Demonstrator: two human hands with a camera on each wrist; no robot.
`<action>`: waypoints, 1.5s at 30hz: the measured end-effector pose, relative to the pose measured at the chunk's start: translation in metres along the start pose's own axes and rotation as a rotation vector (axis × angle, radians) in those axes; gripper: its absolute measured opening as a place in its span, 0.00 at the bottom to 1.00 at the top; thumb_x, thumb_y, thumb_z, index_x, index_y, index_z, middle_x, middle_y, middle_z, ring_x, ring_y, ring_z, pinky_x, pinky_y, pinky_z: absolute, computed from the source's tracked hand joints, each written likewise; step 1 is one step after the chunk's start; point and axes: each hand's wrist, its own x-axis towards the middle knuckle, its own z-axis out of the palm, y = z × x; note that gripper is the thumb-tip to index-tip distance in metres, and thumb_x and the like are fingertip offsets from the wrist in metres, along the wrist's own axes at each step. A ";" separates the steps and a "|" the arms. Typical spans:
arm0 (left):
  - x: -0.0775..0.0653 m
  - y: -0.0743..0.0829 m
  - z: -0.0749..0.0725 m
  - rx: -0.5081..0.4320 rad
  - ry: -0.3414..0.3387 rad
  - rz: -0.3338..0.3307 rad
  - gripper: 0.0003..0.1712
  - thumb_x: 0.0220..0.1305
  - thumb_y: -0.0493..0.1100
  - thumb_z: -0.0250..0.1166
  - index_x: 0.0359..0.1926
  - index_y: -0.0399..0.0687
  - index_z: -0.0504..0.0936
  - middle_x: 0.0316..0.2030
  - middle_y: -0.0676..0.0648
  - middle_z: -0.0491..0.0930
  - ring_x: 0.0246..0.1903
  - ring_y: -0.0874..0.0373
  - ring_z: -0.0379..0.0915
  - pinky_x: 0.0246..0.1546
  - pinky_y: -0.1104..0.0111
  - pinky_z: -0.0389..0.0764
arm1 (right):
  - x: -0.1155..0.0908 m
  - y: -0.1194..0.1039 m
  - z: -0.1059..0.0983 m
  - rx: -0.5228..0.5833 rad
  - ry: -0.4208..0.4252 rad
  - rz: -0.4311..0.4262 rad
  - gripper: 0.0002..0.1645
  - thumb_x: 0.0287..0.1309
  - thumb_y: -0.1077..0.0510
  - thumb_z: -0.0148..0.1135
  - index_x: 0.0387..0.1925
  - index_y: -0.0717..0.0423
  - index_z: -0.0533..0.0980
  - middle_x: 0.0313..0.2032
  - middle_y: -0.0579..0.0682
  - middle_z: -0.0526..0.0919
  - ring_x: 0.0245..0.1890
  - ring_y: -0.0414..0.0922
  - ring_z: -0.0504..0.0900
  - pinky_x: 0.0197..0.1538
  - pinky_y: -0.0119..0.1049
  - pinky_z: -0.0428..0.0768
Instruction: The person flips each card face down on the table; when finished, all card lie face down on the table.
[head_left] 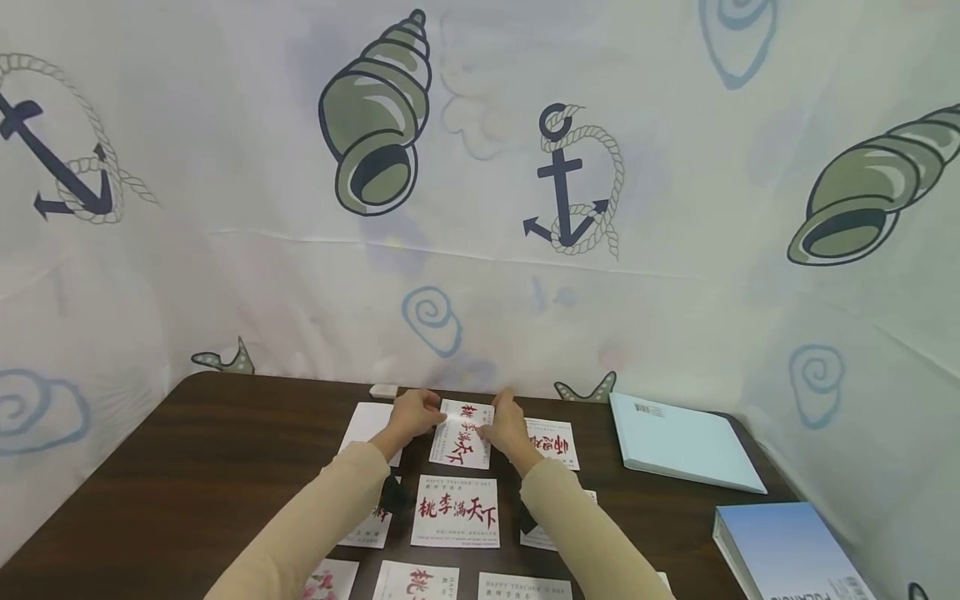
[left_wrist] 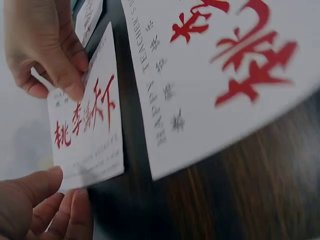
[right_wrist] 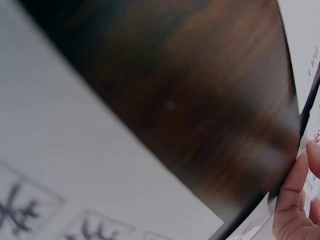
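A white greeting card point(head_left: 459, 446) with red Chinese characters is at the back of the table, between my two hands. My left hand point(head_left: 412, 415) pinches its left edge; in the left wrist view the thumb point(left_wrist: 47, 181) lies on the face near a corner. Across from it, my right hand point(head_left: 510, 427) pinches the opposite edge, with the thumb over the printed side. The right wrist view catches the right fingers point(right_wrist: 291, 200) only at the edge. Directly in front lies a matching card point(head_left: 454, 512). Another printed card point(head_left: 553, 442) is just right of my right hand.
Several more cards lie in rows, including a plain white one point(head_left: 365, 423) and a flowered one point(head_left: 330, 579). A pale blue book point(head_left: 682, 446) and a darker blue book point(head_left: 787, 546) lie on the right of the brown table point(head_left: 187, 475). A patterned cloth point(head_left: 480, 275) hangs behind.
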 end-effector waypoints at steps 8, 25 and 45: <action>0.004 0.002 0.010 0.114 0.107 -0.030 0.16 0.50 0.33 0.67 0.43 0.39 0.80 0.32 0.43 0.82 0.31 0.52 0.77 0.34 0.61 0.74 | -0.002 0.000 -0.002 0.014 -0.007 -0.004 0.29 0.43 0.69 0.71 0.43 0.62 0.62 0.34 0.59 0.74 0.33 0.50 0.72 0.40 0.46 0.74; 0.002 0.016 0.002 -0.111 0.035 -0.035 0.19 0.50 0.28 0.58 0.46 0.32 0.78 0.34 0.38 0.81 0.29 0.56 0.78 0.29 0.66 0.82 | -0.037 -0.032 0.016 0.033 -0.110 -0.140 0.28 0.45 0.50 0.72 0.40 0.64 0.70 0.25 0.46 0.71 0.22 0.40 0.66 0.24 0.31 0.64; -0.017 0.009 0.002 -0.201 -0.111 -0.088 0.27 0.58 0.36 0.65 0.58 0.31 0.72 0.50 0.32 0.76 0.46 0.43 0.78 0.41 0.61 0.81 | -0.045 -0.023 -0.022 0.619 0.022 0.032 0.20 0.54 0.72 0.56 0.51 0.68 0.71 0.27 0.50 0.72 0.27 0.43 0.75 0.31 0.38 0.83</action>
